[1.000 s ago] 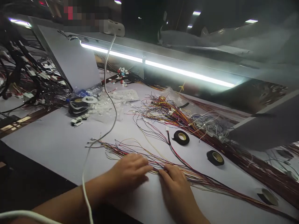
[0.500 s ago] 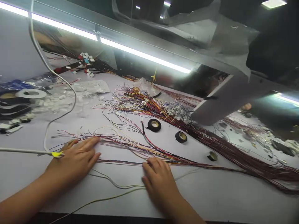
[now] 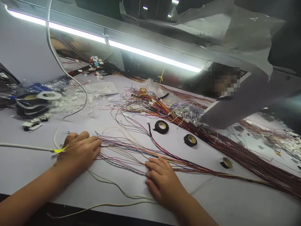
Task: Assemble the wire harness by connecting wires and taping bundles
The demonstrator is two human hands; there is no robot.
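Observation:
Thin multicoloured wires (image 3: 131, 148) fan out across the white worktop and join into a bundle at the right. My left hand (image 3: 78, 152) is closed over their left ends, its fingers curled and the wires coming out past the fingertips. Farther right, my right hand (image 3: 166, 180) is closed on the same wires, fingers bent together and thumb tucked below; the fingertips' undersides are hidden. Two pale yellow wires (image 3: 117, 185) run under that hand, apart from the rest. By my left wrist is a white cable (image 3: 28, 146) with a yellow tag (image 3: 60, 150).
Three black tape rolls (image 3: 161, 126) lie beyond the wires. Behind them stretches a thick wire harness (image 3: 225, 149) with loose ends. Bags of white connectors (image 3: 70, 97) and a white ring-shaped roll (image 3: 49, 95) are at the left. A lamp (image 3: 152, 56) hangs above; a person is beyond the panel.
My left hand has gone from lying fairly flat on the wires to curled fingers around their ends. The wires between the hands are more spread. The whole view has shifted slightly.

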